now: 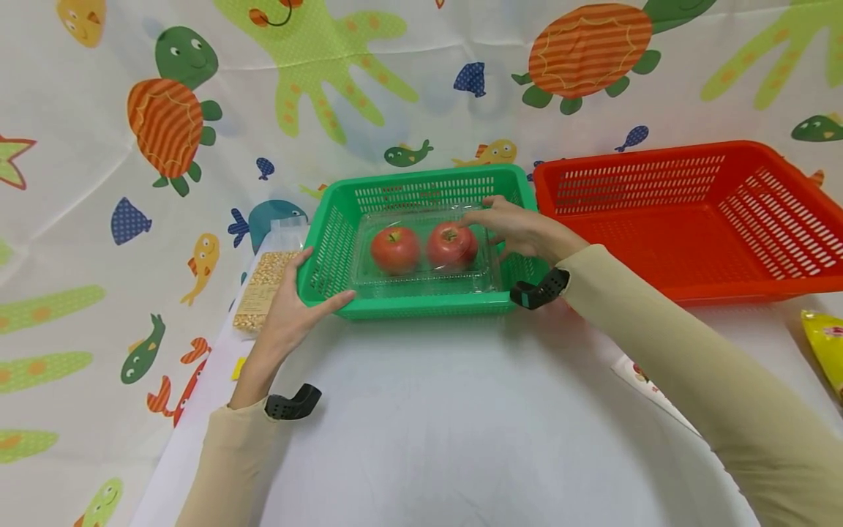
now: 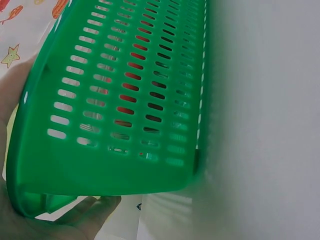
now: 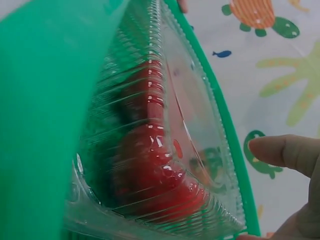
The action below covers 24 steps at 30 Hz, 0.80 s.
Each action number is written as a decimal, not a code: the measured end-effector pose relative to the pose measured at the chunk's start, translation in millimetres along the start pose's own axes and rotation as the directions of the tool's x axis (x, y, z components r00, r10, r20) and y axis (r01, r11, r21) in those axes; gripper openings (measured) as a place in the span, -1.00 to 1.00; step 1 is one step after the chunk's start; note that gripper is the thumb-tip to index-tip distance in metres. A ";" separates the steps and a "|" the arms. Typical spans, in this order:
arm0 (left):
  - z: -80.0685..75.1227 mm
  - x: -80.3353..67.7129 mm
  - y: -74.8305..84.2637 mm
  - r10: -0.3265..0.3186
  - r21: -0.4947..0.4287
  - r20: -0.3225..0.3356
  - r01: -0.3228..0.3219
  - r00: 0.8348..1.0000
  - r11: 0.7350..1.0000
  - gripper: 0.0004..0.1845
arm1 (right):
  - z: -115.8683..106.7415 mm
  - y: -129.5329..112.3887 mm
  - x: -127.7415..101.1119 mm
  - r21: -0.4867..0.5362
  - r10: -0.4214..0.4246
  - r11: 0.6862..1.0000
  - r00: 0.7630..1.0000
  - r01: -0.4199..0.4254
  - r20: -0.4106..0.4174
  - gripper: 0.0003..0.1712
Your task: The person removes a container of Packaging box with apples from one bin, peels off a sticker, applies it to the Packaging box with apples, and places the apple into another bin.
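Note:
In the head view, a green basket holds a clear plastic clamshell box with two red apples inside, a left apple and a right apple. My left hand grips the basket's front left corner, thumb on the front rim and fingers along the left side. Over the box's right end reaches my right hand, its fingers spread apart. The right wrist view has the box's ridged side close up, and one straight finger extends beyond the basket rim.
A red basket stands right beside the green one. Behind my left hand lies a bag of kernels. A yellow packet lies at the far right, and a white packet shows partly beneath my right arm. Patterned cloth hangs behind.

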<state>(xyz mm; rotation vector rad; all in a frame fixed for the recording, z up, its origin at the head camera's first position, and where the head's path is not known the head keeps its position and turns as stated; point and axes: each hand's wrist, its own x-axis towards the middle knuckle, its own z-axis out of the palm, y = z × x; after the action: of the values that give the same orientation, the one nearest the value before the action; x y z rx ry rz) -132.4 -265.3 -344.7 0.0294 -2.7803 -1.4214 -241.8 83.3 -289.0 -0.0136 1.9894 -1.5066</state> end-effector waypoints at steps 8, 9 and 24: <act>0.5 -0.2 1.2 0.003 -0.020 0.000 -0.003 1.000 1.000 0.15 | -0.2 -2.4 9.3 0.036 0.024 0.999 0.999 -0.025 0.047 0.16; 0.6 -0.4 1.3 0.002 -0.023 0.001 -0.002 1.000 1.000 0.15 | -0.1 -2.5 10.5 0.036 0.025 0.999 0.998 -0.027 0.053 0.17; -0.6 -1.5 2.6 -0.005 -0.021 0.002 0.005 1.000 1.000 0.15 | 1.8 -1.9 27.9 0.093 0.114 0.988 0.991 -0.120 0.063 0.04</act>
<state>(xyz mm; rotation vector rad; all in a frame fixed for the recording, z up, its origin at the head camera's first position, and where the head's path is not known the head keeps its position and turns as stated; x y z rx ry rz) -130.9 -264.2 -342.3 0.0349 -2.7684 -1.4532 -263.8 70.7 -300.8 0.0982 1.8376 -1.5086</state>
